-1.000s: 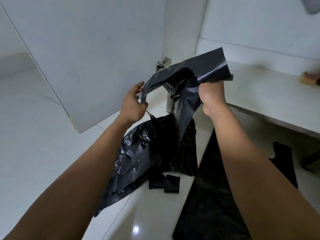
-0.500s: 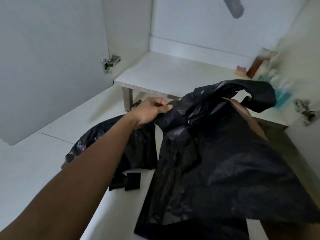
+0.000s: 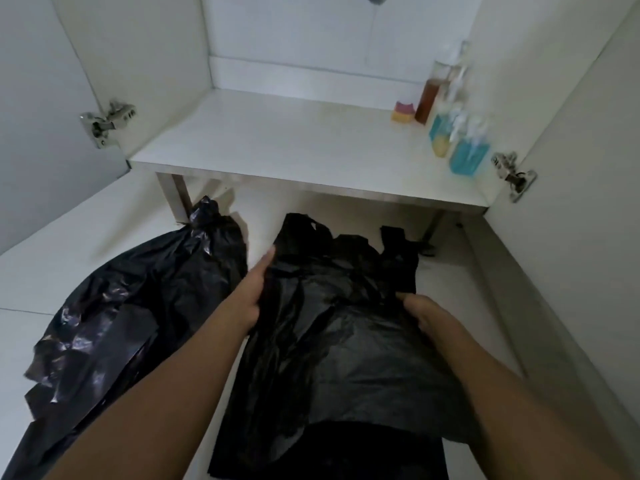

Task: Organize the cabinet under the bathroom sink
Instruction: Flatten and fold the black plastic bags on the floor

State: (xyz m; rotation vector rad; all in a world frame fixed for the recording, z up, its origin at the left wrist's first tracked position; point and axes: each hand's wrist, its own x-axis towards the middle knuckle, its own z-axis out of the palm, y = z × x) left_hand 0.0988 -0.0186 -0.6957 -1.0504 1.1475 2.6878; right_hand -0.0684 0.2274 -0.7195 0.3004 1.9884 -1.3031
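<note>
Fingers (image 3: 268,259) of both hands pinch the black bag (image 3: 339,341), flattening it mid-frame; next, I'd guess, folding.

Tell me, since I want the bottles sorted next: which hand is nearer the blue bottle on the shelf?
Right. The right hand grips the black bag below the blue bottle; the left hand is farther off, across the bag.
</note>
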